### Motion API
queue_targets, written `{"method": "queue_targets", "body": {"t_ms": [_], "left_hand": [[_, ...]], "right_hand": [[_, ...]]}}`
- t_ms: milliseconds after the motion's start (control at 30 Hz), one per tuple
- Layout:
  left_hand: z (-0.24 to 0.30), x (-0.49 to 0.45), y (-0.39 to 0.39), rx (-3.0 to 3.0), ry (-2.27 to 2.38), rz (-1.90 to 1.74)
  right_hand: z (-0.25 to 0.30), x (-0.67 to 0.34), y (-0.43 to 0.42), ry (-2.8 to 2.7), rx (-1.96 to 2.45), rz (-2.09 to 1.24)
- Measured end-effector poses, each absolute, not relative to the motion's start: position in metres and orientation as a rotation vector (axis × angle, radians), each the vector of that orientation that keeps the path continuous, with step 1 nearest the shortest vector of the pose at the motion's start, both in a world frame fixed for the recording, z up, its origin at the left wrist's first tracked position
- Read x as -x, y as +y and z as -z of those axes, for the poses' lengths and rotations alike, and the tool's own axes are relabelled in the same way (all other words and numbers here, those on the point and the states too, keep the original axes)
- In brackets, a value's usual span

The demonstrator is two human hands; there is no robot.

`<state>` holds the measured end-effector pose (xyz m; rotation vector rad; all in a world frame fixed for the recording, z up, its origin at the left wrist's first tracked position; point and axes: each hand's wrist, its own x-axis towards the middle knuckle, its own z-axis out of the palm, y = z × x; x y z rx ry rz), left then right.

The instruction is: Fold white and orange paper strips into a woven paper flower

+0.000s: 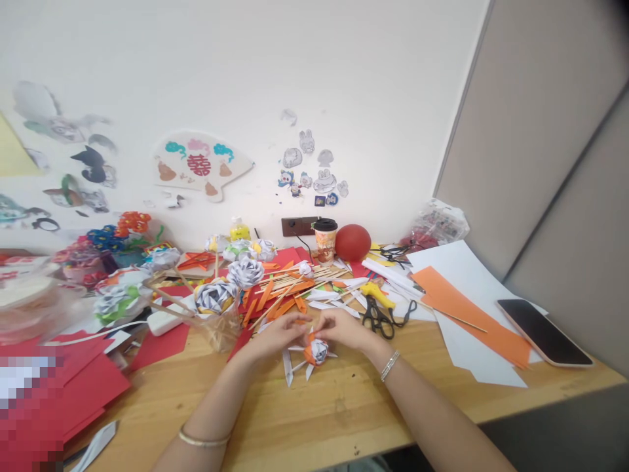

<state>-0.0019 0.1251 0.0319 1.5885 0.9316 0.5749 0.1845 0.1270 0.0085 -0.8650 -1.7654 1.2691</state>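
Note:
A small paper flower (318,352) with a white-grey rolled centre and orange outer petals rests near the middle of the wooden table. White paper strips (287,368) stick out around it. My right hand (341,328) is closed in a pinch at the flower's upper edge, on a petal or strip mostly covered by the fingers. Just left of the flower, my left hand (281,334) has bent fingers with a gap between thumb and forefinger; its fingertips come close to the petals. Whether they touch cannot be made out.
Black-handled scissors (378,320) and a yellow tool (377,294) lie right of my hands. Behind are wooden sticks (295,280), a lidded cup (325,241) and a red balloon (352,242). Finished paper roses (215,296) stand left. A phone (543,331) lies by orange paper (472,316) at right.

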Motion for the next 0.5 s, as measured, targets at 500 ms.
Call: {"method": "queue_targets", "body": {"t_ms": [500], "left_hand": [[-0.035,-0.005,0.121,-1.642,1.067,-0.628]], "right_hand": [[-0.021,-0.179,0.114,-1.932,0.965,-0.972]]}}
